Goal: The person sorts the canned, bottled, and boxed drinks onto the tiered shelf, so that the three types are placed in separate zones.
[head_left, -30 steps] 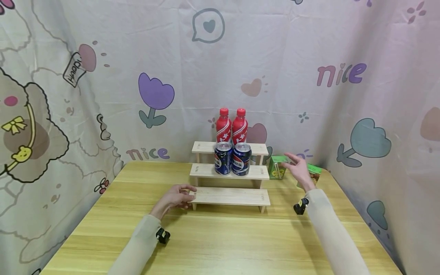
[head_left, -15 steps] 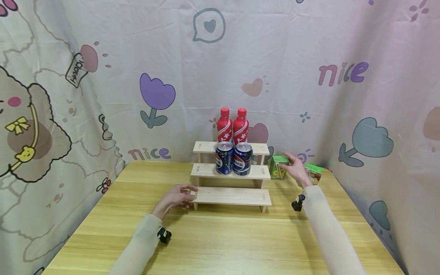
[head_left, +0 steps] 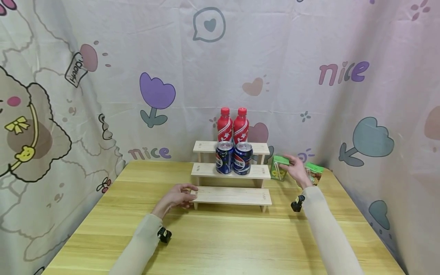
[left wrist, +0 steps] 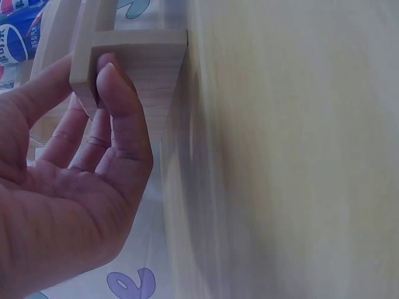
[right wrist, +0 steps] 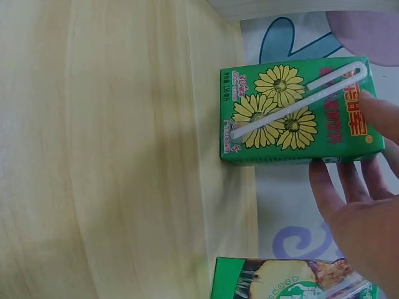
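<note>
My left hand pinches the left end of the lowest board of a three-step wooden display shelf; the left wrist view shows thumb and fingertips around the board's edge. At the shelf's right, my right hand grips a green drink carton by its upper part. The right wrist view shows yellow flowers and a white straw on this carton, the thumb on its front and the other fingers along its side. It leans slightly in the head view.
A second green carton stands right of the right hand, partly behind it. Two blue cola cans stand on the middle step, and two red bottles on the top step. A patterned curtain hangs behind the wooden table.
My right hand has moved slightly left and down onto the flowered carton and taken hold of it; the carton now tilts a little. The left hand keeps its place on the shelf.
</note>
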Demonstrator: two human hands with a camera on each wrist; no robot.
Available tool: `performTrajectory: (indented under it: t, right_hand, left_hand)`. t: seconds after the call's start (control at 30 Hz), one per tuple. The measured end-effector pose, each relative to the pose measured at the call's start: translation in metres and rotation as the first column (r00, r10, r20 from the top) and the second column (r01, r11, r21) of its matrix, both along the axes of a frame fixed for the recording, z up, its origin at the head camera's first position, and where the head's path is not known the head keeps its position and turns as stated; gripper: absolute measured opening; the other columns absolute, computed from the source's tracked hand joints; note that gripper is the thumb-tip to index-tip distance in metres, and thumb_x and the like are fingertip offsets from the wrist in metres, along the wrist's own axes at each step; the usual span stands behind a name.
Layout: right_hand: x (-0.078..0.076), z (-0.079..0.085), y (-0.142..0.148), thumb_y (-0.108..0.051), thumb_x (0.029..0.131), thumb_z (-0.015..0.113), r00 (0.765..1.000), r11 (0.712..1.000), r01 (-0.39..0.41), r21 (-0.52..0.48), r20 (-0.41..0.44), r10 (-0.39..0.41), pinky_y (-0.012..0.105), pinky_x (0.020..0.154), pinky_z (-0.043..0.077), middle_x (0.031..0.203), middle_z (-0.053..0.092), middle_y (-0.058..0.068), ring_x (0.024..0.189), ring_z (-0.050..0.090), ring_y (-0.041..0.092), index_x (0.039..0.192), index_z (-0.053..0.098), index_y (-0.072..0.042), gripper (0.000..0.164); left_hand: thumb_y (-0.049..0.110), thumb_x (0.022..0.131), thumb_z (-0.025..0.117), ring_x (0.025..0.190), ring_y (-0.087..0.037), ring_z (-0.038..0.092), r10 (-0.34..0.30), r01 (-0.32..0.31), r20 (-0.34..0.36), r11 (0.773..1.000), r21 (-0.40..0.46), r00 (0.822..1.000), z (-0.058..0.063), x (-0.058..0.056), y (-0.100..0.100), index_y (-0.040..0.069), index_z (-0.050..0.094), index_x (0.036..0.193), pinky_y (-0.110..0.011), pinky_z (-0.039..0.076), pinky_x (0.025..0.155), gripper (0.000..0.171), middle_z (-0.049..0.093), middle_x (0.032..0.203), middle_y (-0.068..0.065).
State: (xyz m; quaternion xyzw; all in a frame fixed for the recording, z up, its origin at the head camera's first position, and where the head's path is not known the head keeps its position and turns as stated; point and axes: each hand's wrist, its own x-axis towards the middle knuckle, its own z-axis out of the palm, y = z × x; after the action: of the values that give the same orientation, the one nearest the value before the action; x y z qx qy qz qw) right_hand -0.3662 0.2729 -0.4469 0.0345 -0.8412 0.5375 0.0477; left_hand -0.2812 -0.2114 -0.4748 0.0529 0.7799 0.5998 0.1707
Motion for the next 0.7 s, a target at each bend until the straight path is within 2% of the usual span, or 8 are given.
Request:
performTrajectory:
  t: [0.23, 0.37, 0.53, 0.7]
  right_hand:
    - [0.005, -0.006, 0.001, -0.014, 0.093, 0.066, 0.998, 0.999, 0.040, -0.029, 0.046, -0.039, 0.052, 0.113, 0.039, 0.148, 0.040, 0.027, 0.133, 0.043, 0.042, 0.151, 0.031, -0.003, 0.069]
    - [0.009, -0.010, 0.000, -0.017, 0.092, 0.068, 0.995, 0.997, 0.073, -0.031, 0.070, -0.071, 0.049, 0.111, 0.043, 0.146, 0.043, 0.026, 0.131, 0.046, 0.040, 0.149, 0.033, -0.002, 0.068]
    - [0.012, -0.012, -0.001, -0.017, 0.091, 0.070, 0.994, 0.994, 0.103, -0.029, 0.044, -0.101, 0.046, 0.105, 0.050, 0.138, 0.051, 0.027, 0.125, 0.052, 0.039, 0.144, 0.043, -0.002, 0.061]
    - [0.014, -0.011, -0.001, -0.017, 0.091, 0.070, 0.995, 0.995, 0.098, -0.007, -0.005, -0.098, 0.042, 0.098, 0.055, 0.134, 0.054, 0.027, 0.122, 0.055, 0.039, 0.140, 0.048, -0.002, 0.056]
  left_hand:
    - [0.008, 0.089, 0.070, 0.062, -0.014, 0.061, 0.007, -0.007, 0.010, 1.000, 0.001, 1.000, -0.001, 0.001, 0.001, -0.001, 0.058, 0.124, -0.026, 0.057, 0.056, 0.039, 0.059, 0.074, -0.002]
    - [0.008, 0.089, 0.070, 0.062, -0.013, 0.060, 0.005, -0.005, 0.008, 1.000, 0.000, 1.000, -0.002, 0.001, 0.000, -0.001, 0.058, 0.125, -0.026, 0.057, 0.056, 0.039, 0.059, 0.074, -0.001]
    - [0.009, 0.089, 0.071, 0.063, -0.014, 0.060, -0.006, 0.006, 0.008, 1.000, 0.000, 1.000, -0.002, 0.001, 0.000, -0.001, 0.058, 0.125, -0.028, 0.059, 0.058, 0.040, 0.059, 0.075, -0.001]
    - [0.009, 0.087, 0.071, 0.062, -0.015, 0.060, 0.000, 0.000, 0.005, 1.000, -0.005, 1.000, 0.002, 0.000, 0.000, -0.001, 0.058, 0.126, -0.032, 0.060, 0.061, 0.042, 0.058, 0.076, -0.002]
